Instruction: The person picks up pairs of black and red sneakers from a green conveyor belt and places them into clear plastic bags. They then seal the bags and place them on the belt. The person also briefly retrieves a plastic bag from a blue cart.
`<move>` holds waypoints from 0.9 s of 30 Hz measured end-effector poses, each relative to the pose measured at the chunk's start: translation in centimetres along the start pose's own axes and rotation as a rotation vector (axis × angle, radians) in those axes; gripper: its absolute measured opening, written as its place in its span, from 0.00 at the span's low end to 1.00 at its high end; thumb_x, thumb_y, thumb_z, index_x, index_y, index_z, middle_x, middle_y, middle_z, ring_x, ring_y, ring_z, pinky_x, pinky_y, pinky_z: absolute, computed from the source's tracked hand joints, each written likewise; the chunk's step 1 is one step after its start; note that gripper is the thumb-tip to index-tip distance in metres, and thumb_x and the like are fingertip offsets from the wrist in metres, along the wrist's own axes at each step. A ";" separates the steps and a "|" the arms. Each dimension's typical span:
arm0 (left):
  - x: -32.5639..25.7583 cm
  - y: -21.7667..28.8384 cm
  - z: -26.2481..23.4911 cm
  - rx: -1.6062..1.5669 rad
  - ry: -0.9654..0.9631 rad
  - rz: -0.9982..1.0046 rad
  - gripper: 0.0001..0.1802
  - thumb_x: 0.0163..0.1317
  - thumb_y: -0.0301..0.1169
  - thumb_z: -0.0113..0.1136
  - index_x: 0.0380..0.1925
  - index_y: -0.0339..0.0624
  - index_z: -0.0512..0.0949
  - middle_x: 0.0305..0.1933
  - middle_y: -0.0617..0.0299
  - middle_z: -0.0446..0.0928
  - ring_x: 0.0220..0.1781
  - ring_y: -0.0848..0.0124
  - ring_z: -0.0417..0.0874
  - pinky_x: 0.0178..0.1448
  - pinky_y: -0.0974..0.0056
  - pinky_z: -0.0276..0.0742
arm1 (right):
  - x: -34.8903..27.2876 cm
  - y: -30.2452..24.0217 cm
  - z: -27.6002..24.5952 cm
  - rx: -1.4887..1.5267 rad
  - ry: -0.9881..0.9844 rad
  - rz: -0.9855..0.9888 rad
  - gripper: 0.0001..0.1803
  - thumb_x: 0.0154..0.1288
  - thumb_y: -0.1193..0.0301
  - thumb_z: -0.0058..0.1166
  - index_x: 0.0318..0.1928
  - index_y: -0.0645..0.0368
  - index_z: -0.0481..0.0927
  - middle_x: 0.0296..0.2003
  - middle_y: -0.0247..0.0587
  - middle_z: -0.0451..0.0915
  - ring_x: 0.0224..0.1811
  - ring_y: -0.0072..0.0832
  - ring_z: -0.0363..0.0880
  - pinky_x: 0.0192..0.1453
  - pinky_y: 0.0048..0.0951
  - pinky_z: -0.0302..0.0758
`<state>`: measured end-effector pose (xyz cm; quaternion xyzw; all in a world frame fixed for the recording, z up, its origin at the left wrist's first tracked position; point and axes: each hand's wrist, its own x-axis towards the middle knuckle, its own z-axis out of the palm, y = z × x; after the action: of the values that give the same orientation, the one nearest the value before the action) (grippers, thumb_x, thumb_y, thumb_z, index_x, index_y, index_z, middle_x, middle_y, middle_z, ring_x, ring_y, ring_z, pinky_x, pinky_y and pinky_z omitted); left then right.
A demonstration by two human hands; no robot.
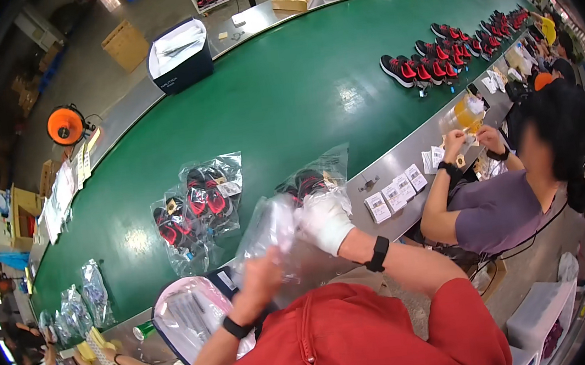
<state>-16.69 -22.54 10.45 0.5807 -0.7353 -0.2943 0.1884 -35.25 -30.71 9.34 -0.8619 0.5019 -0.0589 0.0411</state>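
Two hands of one person in a red top work at the near side of the long green table [296, 82]. The left hand [263, 279] is bare, and its fingers are curled shut on the low end of one clear, shiny plastic bag [268, 224]. This bag is blurry and sits between the two hands. The right hand [325, 225] wears one white glove. Its fingertips are lost in the blur, so I cannot tell if it grips anything. It is right by some black and red shoes [308, 178] in clear plastic, just past it on the green table. Each wrist has one black band, so that makes two.

To the left lie two more clear bags of black and red shoes [198, 203], side by side. One open bin with a pink edge [164, 294] is beside the left arm, with clear bags in it. Four piles of white paper labels [392, 198] sit in a row on the grey metal edge to the right. Far up on the right are rows of loose black and red shoes [430, 65], too packed to count. One co-worker in a purple shirt [499, 214] sits to the right, both hands up close together. One round orange fan [65, 126] stands far left.
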 end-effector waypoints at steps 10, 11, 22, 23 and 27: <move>12.7 10.4 -5.5 -0.268 0.244 0.127 0.10 0.60 0.31 0.56 0.35 0.33 0.74 0.20 0.40 0.73 0.23 0.45 0.77 0.25 0.54 0.72 | 3.6 -3.0 -1.8 0.494 -0.117 0.010 0.15 0.62 0.68 0.44 0.50 0.55 0.71 0.49 0.44 0.73 0.49 0.35 0.75 0.46 0.36 0.73; 14.5 10.4 -6.0 -0.289 0.239 0.069 0.11 0.62 0.33 0.55 0.34 0.34 0.74 0.20 0.39 0.72 0.22 0.44 0.76 0.24 0.54 0.71 | 4.2 -3.5 -2.5 0.259 -0.189 0.015 0.16 0.63 0.69 0.44 0.51 0.56 0.70 0.51 0.44 0.72 0.51 0.34 0.74 0.48 0.36 0.73; 8.4 8.9 -3.0 -0.385 -0.075 0.143 0.06 0.60 0.28 0.55 0.29 0.37 0.73 0.15 0.49 0.68 0.14 0.59 0.72 0.21 0.60 0.68 | 2.3 2.2 2.8 0.808 0.016 0.217 0.15 0.58 0.63 0.49 0.44 0.56 0.74 0.44 0.47 0.75 0.46 0.39 0.76 0.47 0.39 0.73; 8.1 8.7 -4.1 -0.305 -0.052 0.085 0.06 0.60 0.29 0.56 0.29 0.37 0.73 0.15 0.48 0.68 0.14 0.58 0.72 0.21 0.60 0.68 | 3.2 2.3 3.4 0.841 -0.003 0.226 0.15 0.58 0.62 0.49 0.43 0.56 0.74 0.43 0.47 0.76 0.46 0.39 0.76 0.47 0.39 0.73; 5.9 5.9 -1.6 -0.316 -0.033 0.085 0.07 0.57 0.29 0.60 0.28 0.37 0.74 0.13 0.52 0.66 0.15 0.73 0.66 0.21 0.63 0.65 | 7.3 1.3 5.7 1.373 0.091 0.107 0.15 0.56 0.60 0.51 0.40 0.56 0.76 0.41 0.48 0.77 0.44 0.41 0.76 0.47 0.40 0.73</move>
<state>-21.55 -27.67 15.15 0.5074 -0.7067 -0.4075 0.2777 -31.95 -37.65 4.00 -0.6112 0.3941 -0.3973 0.5596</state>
